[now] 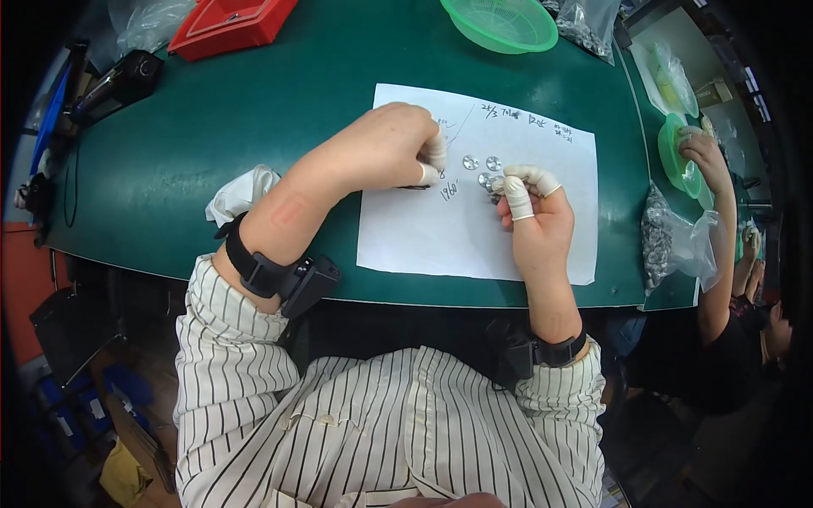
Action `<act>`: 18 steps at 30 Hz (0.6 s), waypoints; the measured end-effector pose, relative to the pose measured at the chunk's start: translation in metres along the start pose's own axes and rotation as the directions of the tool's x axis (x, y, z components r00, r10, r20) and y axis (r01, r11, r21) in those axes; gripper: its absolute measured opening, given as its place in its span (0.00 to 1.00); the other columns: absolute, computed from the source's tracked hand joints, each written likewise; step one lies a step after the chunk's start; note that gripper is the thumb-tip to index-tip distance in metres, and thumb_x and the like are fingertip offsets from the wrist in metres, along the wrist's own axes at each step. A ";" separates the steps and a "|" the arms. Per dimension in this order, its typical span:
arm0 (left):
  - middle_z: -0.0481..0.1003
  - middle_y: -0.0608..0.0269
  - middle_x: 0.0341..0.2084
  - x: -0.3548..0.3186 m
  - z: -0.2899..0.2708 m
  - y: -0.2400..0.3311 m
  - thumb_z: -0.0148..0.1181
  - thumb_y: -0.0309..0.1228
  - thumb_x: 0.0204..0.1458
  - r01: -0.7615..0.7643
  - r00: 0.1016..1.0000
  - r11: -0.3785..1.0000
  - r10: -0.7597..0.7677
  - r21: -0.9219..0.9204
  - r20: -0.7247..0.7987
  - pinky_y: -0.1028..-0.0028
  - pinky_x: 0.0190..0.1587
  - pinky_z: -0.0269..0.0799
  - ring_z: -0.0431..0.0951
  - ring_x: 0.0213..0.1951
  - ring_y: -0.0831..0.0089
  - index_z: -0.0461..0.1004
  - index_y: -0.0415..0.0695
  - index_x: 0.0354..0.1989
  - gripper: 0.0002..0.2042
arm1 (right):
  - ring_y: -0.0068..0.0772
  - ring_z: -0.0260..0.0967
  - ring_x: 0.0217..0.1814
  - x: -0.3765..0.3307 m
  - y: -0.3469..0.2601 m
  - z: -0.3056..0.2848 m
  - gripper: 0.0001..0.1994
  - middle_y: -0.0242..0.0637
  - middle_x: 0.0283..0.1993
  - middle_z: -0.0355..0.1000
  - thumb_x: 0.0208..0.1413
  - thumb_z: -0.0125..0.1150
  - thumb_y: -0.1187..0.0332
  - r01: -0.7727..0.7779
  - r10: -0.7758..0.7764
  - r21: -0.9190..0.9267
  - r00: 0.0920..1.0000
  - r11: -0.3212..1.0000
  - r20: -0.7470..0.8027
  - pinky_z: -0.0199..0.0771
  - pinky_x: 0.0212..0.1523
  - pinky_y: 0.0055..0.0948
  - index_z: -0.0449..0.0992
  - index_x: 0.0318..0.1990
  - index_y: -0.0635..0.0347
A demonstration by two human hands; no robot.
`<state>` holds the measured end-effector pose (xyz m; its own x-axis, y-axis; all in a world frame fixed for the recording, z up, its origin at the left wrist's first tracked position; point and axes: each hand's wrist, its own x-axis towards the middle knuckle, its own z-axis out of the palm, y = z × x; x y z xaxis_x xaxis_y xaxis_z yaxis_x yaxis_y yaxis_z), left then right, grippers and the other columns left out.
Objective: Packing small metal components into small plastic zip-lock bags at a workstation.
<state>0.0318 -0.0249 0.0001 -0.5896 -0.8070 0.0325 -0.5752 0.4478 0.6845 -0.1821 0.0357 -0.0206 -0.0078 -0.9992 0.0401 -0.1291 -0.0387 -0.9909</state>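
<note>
My right hand (542, 216) pinches a small round metal part (498, 188) between finger and thumb, just above the white paper (398, 245). Beside those fingertips, shiny metal discs (470, 162) lie on the sheet, some close together. My left hand (402, 144) hovers over the paper's left half, fingers curled down and thumb drawn in toward them. Its palm faces away, so anything in its grip is hidden. White finger cots cover fingers of both hands. A dark pen (413, 187) lies partly under my left hand. Handwriting marks the sheet.
A crumpled white cloth (241, 193) lies by my left forearm on the green table (296, 93). Farther off are a red tray (229, 30), a green basket (501, 24) and a black device (118, 85). Right, a bag of metal parts (659, 241) sits near a co-worker's hand (705, 157).
</note>
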 end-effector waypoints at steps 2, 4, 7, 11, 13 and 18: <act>0.72 0.56 0.26 0.002 0.001 -0.002 0.65 0.26 0.39 0.028 0.997 0.999 -0.026 0.033 -0.067 0.67 0.33 0.70 0.73 0.28 0.63 0.77 0.39 0.29 0.08 | 0.15 0.66 0.26 0.001 0.002 0.000 0.05 0.31 0.30 0.73 0.57 0.56 0.72 0.007 -0.007 -0.001 1.000 1.000 -0.003 0.66 0.25 0.14 0.74 0.39 0.62; 0.73 0.56 0.27 0.007 0.010 -0.001 0.64 0.26 0.39 -0.063 0.972 0.993 0.083 0.098 -0.218 0.68 0.33 0.70 0.74 0.28 0.63 0.77 0.40 0.32 0.09 | 0.15 0.67 0.26 0.001 0.003 -0.001 0.05 0.32 0.30 0.73 0.56 0.57 0.72 0.014 -0.014 -0.027 1.000 1.000 0.001 0.66 0.25 0.14 0.74 0.39 0.63; 0.73 0.57 0.27 0.010 0.021 0.003 0.64 0.26 0.40 -0.124 0.952 0.981 0.161 0.152 -0.261 0.70 0.33 0.70 0.74 0.29 0.65 0.78 0.40 0.33 0.10 | 0.15 0.65 0.27 0.001 0.002 0.000 0.06 0.32 0.32 0.72 0.58 0.54 0.73 0.017 -0.017 -0.031 1.000 0.999 0.020 0.64 0.25 0.13 0.72 0.41 0.63; 0.74 0.57 0.27 0.009 0.022 0.009 0.64 0.27 0.41 -0.123 0.978 0.989 0.135 0.084 -0.159 0.70 0.33 0.71 0.74 0.29 0.65 0.78 0.40 0.33 0.09 | 0.14 0.64 0.27 0.001 0.003 0.000 0.07 0.32 0.33 0.72 0.58 0.54 0.74 0.035 -0.033 -0.065 0.999 0.997 0.030 0.63 0.25 0.13 0.71 0.43 0.63; 0.75 0.56 0.25 0.008 0.016 0.013 0.63 0.28 0.40 -0.011 0.999 0.995 0.008 -0.096 -0.036 0.67 0.36 0.71 0.76 0.31 0.62 0.78 0.39 0.30 0.08 | 0.14 0.64 0.27 0.001 0.004 -0.001 0.07 0.32 0.33 0.72 0.58 0.54 0.74 0.042 -0.039 -0.084 0.999 0.996 0.030 0.63 0.25 0.13 0.71 0.43 0.63; 0.72 0.61 0.24 0.003 0.008 0.013 0.66 0.28 0.42 -0.005 0.999 0.998 0.008 -0.056 0.050 0.73 0.30 0.69 0.73 0.26 0.69 0.78 0.40 0.30 0.08 | 0.15 0.64 0.27 -0.001 0.009 0.000 0.07 0.33 0.34 0.72 0.58 0.53 0.74 0.081 -0.069 -0.133 0.994 0.988 0.090 0.64 0.26 0.13 0.71 0.43 0.63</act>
<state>0.0179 -0.0180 0.0036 -0.6217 -0.7833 0.0015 -0.5396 0.4297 0.7240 -0.1837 0.0360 -0.0294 0.0899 -0.9912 0.0967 -0.2601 -0.1171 -0.9585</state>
